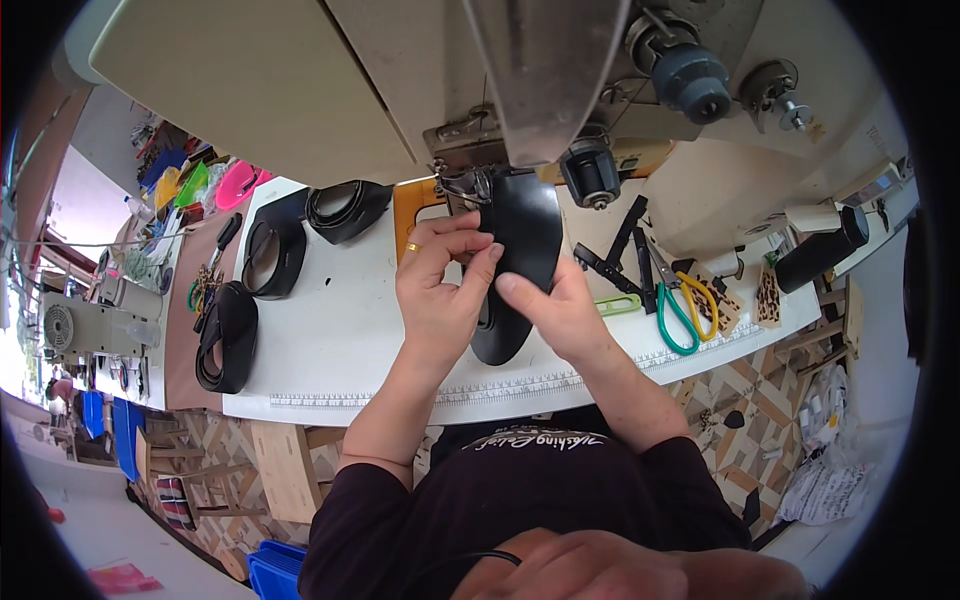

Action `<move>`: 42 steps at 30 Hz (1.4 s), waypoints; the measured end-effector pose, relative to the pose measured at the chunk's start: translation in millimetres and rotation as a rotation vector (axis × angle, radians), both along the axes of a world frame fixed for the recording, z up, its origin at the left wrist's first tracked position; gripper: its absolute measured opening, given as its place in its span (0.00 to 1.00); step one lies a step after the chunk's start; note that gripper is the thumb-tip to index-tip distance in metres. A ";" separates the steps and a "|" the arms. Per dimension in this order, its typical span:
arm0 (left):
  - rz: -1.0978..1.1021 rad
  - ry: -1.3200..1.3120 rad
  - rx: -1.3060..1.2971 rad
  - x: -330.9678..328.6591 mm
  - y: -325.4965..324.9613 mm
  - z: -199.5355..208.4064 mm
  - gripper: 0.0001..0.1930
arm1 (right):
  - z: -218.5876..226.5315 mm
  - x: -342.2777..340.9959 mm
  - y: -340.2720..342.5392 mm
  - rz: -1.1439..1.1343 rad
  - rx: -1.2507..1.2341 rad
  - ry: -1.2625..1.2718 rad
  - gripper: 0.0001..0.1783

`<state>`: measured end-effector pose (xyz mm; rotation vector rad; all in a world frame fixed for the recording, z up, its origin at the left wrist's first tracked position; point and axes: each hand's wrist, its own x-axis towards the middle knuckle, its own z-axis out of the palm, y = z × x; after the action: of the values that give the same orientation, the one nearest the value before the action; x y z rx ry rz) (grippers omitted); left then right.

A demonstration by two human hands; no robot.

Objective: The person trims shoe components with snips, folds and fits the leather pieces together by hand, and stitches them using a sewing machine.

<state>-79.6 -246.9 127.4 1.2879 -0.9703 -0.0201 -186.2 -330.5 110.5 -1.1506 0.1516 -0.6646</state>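
A long, glossy black leather-like piece [527,225] with a rounded near end lies under the needle area [468,184] of a sewing machine [250,75]. My left hand [440,290], with a ring on one finger, pinches the piece's left edge between thumb and fingertips, just in front of the needle area. On the other side, my right hand [568,312] grips the right edge, its thumb lying on top and its other fingers mostly hidden. Whether the thumb and fingertips of my left hand also hold a thread, I cannot tell.
Several curled black pieces [228,345] lie at the left. Scissors [678,310] with teal and yellow handles, a light green tool [617,305], black strips [628,245] and leopard-print scraps [767,295] sit at the right. A measuring tape [360,398] runs along the white table's near edge.
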 end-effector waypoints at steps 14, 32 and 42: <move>0.198 -0.304 0.054 -3.7 -5.1 -2.1 0.06 | 3.2 -2.2 -9.6 0.006 -0.083 -0.010 0.15; 0.172 -0.344 0.056 16.1 -1.3 2.5 0.05 | 17.1 -8.5 -12.2 0.075 -0.046 0.175 0.14; -0.232 0.258 0.084 59.8 -3.4 17.4 0.12 | 33.9 -32.0 -16.9 -0.041 -0.130 0.151 0.25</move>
<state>-19.8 -250.3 144.8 1.2081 -0.8971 -0.4008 -218.2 -347.4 144.4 -1.3261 0.2639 -0.6301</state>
